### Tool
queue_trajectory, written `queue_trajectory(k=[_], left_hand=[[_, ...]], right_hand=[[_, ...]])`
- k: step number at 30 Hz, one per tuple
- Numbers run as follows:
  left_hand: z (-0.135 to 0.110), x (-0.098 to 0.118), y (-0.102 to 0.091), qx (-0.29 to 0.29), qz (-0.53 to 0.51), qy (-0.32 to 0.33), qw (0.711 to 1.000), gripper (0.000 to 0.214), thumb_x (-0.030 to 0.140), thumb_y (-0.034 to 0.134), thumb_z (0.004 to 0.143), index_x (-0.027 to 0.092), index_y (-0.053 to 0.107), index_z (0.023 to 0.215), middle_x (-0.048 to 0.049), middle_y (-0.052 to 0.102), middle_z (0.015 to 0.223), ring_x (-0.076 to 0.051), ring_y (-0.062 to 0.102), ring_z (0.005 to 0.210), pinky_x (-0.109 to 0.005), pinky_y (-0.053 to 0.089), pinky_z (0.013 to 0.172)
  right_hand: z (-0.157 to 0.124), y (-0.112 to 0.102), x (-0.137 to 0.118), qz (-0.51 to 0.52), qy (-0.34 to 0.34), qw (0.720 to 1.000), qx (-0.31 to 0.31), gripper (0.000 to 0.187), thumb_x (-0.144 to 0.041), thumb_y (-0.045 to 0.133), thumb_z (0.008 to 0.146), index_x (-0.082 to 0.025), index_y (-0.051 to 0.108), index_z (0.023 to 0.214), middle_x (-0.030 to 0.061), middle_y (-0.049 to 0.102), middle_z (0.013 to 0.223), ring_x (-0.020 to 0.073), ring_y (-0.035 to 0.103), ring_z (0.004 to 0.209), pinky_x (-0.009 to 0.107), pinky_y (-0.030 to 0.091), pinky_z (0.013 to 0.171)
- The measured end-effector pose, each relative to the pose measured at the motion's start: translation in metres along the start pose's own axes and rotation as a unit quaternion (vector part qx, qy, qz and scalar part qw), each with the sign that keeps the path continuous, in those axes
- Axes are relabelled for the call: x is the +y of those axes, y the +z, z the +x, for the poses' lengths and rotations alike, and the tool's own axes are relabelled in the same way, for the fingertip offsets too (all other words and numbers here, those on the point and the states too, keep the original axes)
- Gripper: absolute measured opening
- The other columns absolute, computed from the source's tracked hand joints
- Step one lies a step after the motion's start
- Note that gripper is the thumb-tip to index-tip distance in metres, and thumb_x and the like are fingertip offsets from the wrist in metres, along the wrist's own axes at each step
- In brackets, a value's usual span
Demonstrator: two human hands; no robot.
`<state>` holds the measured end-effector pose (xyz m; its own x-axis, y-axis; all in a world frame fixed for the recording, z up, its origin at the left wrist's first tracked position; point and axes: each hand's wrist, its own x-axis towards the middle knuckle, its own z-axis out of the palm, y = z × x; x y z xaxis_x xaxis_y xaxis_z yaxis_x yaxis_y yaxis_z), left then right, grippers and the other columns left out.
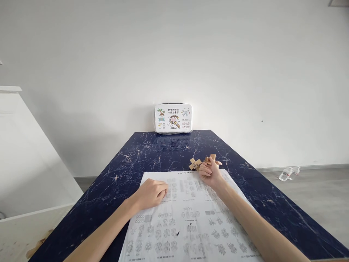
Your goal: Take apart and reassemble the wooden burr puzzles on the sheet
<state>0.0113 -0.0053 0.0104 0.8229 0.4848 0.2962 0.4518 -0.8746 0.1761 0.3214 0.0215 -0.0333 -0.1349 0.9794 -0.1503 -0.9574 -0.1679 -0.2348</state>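
A large white instruction sheet (pixel 188 218) printed with many small puzzle diagrams lies on the dark blue marbled table (pixel 136 160). My left hand (pixel 151 193) rests on the sheet's upper left, fingers curled loosely with nothing in them. My right hand (pixel 209 174) is at the sheet's far edge, fingers wrapped round a small wooden puzzle piece (pixel 213 159). A second wooden puzzle (pixel 195 164), cross-shaped with a number mark, lies on the table just left of that hand.
A white box with cartoon travel pictures (pixel 173 118) stands against the wall at the table's far end. A plastic bottle (pixel 287 173) lies on the grey floor at right. A white slanted cabinet (pixel 24 156) stands to the left.
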Motion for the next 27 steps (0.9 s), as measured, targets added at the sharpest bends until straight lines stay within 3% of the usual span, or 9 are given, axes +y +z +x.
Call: queue_trajectory(k=[6, 15, 19, 27], left_hand=[[0.0, -0.001, 0.001, 0.004, -0.003, 0.0, 1.0, 0.028, 0.005, 0.041, 0.089, 0.017, 0.054, 0.067, 0.0015, 0.065, 0.066, -0.01, 0.052, 0.053, -0.024, 0.037, 0.057], [0.0, 0.002, -0.001, 0.011, -0.009, 0.004, 1.0, 0.031, 0.004, 0.04, 0.089, 0.017, 0.054, 0.065, 0.0014, 0.062, 0.063, -0.01, 0.049, 0.05, -0.024, 0.036, 0.054], [0.0, 0.0, -0.001, 0.001, -0.002, -0.004, 1.0, 0.029, 0.004, 0.04, 0.088, 0.017, 0.055, 0.067, 0.0012, 0.065, 0.065, -0.01, 0.051, 0.052, -0.024, 0.037, 0.056], [-0.001, -0.001, 0.0, -0.007, 0.008, -0.003, 1.0, 0.028, 0.003, 0.041, 0.088, 0.017, 0.056, 0.069, 0.0012, 0.067, 0.067, -0.011, 0.053, 0.054, -0.024, 0.037, 0.057]], right_hand=[[0.005, -0.004, 0.002, -0.057, -0.036, 0.998, -0.013, 0.042, -0.045, 0.054, 0.105, -0.023, 0.037, 0.072, -0.0123, 0.029, 0.045, 0.0044, 0.03, 0.03, 0.011, 0.027, 0.029], [0.0, 0.004, 0.01, -0.126, -0.131, 0.983, 0.02, 0.033, -0.039, 0.057, 0.105, -0.024, 0.043, 0.08, -0.0138, 0.03, 0.045, 0.0047, 0.028, 0.029, 0.014, 0.029, 0.028], [-0.005, 0.01, 0.015, -0.171, -0.186, 0.967, 0.033, 0.032, -0.042, 0.061, 0.103, -0.024, 0.046, 0.082, -0.0132, 0.032, 0.046, 0.005, 0.028, 0.03, 0.015, 0.029, 0.027], [-0.021, 0.03, 0.035, -0.307, -0.247, 0.919, -0.019, 0.037, -0.044, 0.072, 0.096, -0.023, 0.05, 0.074, -0.0105, 0.034, 0.045, 0.0044, 0.023, 0.035, 0.018, 0.025, 0.03]])
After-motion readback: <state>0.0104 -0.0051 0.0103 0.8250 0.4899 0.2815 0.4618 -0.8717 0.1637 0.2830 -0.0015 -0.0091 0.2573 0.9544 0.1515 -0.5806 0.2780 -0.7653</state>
